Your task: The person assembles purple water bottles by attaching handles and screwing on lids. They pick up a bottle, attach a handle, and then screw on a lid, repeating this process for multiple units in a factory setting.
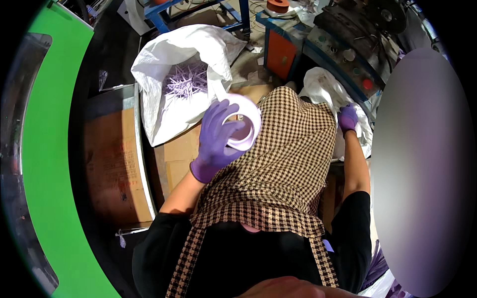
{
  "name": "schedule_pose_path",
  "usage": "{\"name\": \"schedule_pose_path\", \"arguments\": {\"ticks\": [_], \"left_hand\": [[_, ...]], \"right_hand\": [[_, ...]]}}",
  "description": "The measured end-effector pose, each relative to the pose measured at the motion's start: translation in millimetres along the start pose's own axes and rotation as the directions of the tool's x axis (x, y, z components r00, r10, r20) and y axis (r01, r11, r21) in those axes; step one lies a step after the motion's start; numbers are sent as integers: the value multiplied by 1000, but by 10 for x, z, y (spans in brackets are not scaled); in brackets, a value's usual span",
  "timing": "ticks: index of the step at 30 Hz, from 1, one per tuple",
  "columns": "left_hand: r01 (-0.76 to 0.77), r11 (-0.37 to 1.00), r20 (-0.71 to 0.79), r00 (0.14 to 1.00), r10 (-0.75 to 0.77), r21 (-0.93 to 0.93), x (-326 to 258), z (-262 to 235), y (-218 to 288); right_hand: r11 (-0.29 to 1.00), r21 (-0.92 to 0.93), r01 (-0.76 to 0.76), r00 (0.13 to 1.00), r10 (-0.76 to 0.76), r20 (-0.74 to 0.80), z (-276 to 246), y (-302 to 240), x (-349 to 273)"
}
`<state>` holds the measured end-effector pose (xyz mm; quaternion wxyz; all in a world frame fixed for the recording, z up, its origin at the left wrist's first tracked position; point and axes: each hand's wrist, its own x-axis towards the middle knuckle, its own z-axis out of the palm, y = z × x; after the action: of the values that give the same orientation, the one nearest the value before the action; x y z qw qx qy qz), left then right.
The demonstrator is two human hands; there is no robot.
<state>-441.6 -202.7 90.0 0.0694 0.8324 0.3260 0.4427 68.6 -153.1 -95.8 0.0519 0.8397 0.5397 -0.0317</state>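
Observation:
My left hand [216, 134], in a purple glove, grips a wide roll of white tape [254, 121], with the thumb reaching into its hollow core. The roll is above my checked apron [293, 149], beside the rim of a large open white sack [154, 111]. Inside that sack lies a heap of thin lilac sticks [188, 81]. On the right, my gloved right hand [348, 118] is closed at a second white sack [320, 84], seemingly gripping its cloth. The fingertips there are partly hidden.
A flattened brown cardboard [112, 169] lies in a metal-edged frame at left, next to a bright green panel [47, 164]. Ahead stand a blue table frame [243, 15] and an orange-and-blue cabinet [282, 53]. A control panel [348, 54] with buttons rises beyond the right sack.

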Motion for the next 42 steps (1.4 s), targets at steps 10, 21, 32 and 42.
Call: {"name": "schedule_pose_path", "arguments": {"ticks": [10,21,32,42], "left_hand": [[-46,998,235,970,55,-45,71,12,2],[113,987,101,990,-102,-110,61,130,-34],[-133,990,160,977,138,-45,266,175,96],[-105,991,160,980,117,-77,234,270,219]], "right_hand": [[924,318,213,970,-161,-180,-174,282,11],[25,706,707,611,-523,-594,-2150,-1598,-2110],[414,519,748,661,-536,-525,-2068,-2337,-2359],[319,567,760,576,-735,-358,-2079,-2009,-2417]]}}
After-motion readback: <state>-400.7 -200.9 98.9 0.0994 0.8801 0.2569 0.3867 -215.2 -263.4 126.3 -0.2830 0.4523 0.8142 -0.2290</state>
